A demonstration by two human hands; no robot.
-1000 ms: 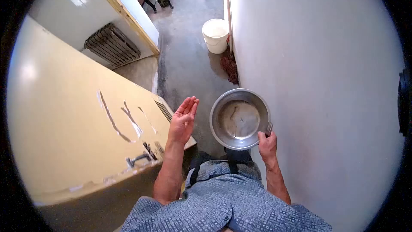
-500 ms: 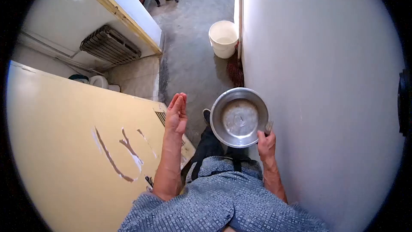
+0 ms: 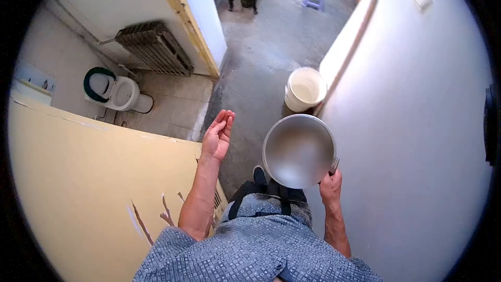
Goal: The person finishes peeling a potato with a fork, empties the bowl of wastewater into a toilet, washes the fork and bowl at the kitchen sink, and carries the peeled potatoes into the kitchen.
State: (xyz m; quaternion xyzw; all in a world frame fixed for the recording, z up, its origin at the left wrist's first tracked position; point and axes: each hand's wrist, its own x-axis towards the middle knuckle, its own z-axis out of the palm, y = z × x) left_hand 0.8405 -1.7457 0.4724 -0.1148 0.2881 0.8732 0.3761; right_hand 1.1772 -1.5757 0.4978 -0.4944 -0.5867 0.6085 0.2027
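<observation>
Head camera: right hand (image 3: 331,185) grips a metal bowl (image 3: 299,151) and fork (image 3: 335,163), left hand (image 3: 217,138) is half-open, and the bucket (image 3: 296,102) ahead of the right hand appears nearer than before.

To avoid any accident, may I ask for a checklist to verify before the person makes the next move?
1. Bowl gripped: ok, the right hand holds it at the rim.
2. Fork in the same hand: ok, its tines stick out past the fingers.
3. Left hand empty: cannot tell, its fingers are bunched together.
4. Bowl contents known: cannot tell, the inside is blurred.
5. Floor ahead unobstructed: not ok, a bucket stands there near the wall.
6. Both feet visible: not ok, only one shoe shows.
</observation>
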